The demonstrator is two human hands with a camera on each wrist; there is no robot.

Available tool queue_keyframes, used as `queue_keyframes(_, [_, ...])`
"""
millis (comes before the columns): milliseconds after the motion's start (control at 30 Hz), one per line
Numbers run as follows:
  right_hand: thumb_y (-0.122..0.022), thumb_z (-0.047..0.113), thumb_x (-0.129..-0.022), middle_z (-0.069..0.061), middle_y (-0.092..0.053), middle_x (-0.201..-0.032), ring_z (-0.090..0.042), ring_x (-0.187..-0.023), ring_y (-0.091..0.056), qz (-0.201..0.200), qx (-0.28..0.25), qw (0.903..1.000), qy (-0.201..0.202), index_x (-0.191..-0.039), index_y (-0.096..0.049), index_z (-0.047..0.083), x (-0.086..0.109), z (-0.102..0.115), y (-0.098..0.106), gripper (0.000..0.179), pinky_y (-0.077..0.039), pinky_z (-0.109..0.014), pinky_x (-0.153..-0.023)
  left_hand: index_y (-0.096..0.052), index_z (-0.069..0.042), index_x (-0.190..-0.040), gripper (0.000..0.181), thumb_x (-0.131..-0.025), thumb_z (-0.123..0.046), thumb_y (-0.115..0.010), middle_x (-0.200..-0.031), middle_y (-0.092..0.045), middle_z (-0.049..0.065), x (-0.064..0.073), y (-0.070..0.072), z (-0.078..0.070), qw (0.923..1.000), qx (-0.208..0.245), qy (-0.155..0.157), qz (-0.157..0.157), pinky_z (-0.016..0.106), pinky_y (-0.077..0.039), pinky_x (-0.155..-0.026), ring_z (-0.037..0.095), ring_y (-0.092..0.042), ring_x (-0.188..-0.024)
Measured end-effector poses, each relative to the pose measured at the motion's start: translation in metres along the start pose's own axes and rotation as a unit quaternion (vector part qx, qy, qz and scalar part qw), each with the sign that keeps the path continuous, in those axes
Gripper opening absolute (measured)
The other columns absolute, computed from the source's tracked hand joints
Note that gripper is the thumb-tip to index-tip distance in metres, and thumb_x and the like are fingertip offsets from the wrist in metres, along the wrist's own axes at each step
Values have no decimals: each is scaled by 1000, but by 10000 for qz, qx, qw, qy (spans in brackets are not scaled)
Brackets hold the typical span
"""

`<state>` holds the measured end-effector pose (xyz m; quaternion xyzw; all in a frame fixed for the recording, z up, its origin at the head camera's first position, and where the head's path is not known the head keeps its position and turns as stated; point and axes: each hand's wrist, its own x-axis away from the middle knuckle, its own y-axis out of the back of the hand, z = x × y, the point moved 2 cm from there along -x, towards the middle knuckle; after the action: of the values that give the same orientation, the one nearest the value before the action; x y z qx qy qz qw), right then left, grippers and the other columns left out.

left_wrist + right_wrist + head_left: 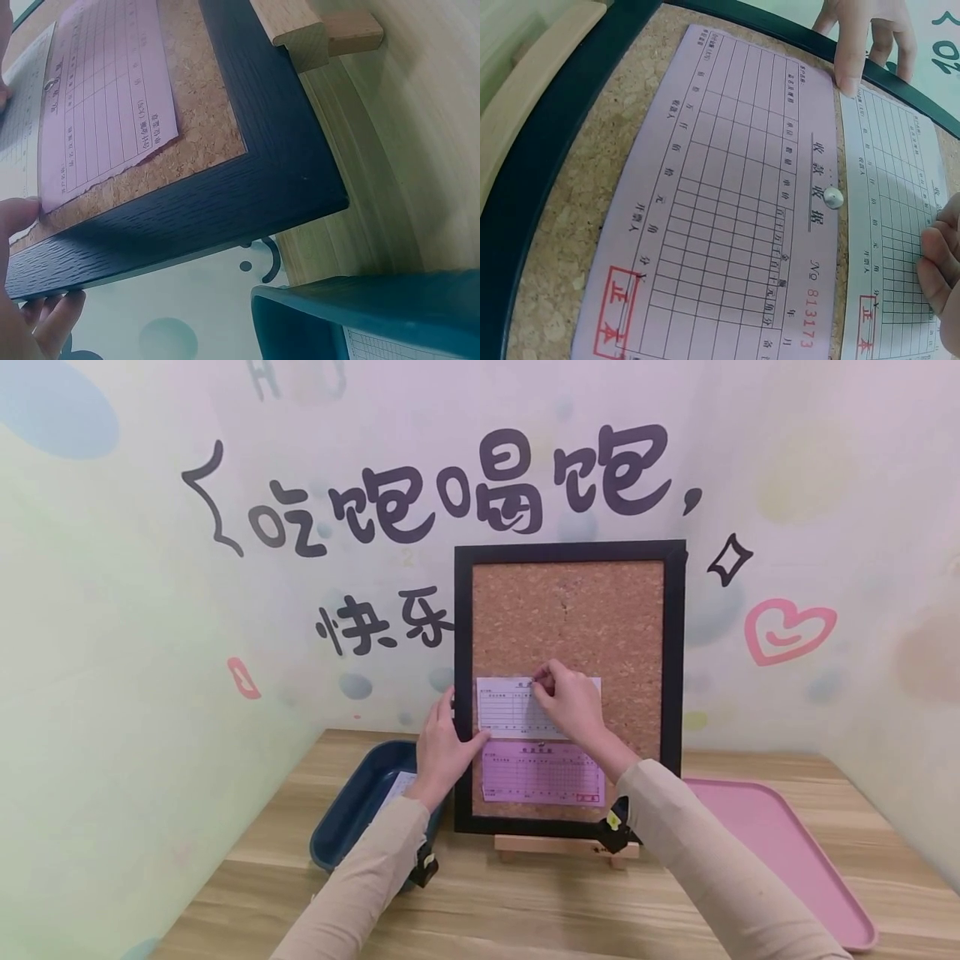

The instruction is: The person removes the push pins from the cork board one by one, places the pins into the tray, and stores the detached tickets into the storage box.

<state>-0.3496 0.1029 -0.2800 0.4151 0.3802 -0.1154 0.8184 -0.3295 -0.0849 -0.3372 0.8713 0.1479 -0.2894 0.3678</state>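
Note:
A cork board (570, 618) in a black frame stands upright on a small wooden easel (566, 846). A pink receipt slip (543, 777) is fixed to it by a silver thumbtack (833, 197) at its top middle. Just above lies a white receipt slip (498, 708) against the cork. My left hand (444, 747) grips the frame's left edge, thumb in front by the white slip's lower left corner, fingers behind. At the white slip's top middle, my right hand (573, 702) pinches with thumb and forefinger; whatever small thing is between the fingertips is hidden.
Left of the board sits a dark blue tray (330, 827) with white printed paper (393, 793) inside, partly behind my left arm. A pink tray (780, 852) lies on the wooden table (480, 902) at the right. A printed wall (150, 610) rises behind.

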Motion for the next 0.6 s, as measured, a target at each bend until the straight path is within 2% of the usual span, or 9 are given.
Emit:
queue_keyframes(267, [-61,10,-82,-3,-60,-68,-15,-57,-51,360,-48,9993,-111,-86,-62,5,-2,1,3,7,-38,-27,-52,-35,-4,-135,79,-72,-28,-76,-132,-45,16,0,0,0,10000,-6,45,54,42,-43,-92,29,-49,-115])
queue_keyframes(600, [-61,11,-82,-2,-57,-66,-14,-56,-48,600,-4,9981,-156,-87,-61,5,-4,-1,5,8,-35,-26,-52,-35,-4,-135,79,-72,-28,-76,-132,-45,16,0,0,-1,10000,9,32,39,42,-43,-92,29,-49,-115])
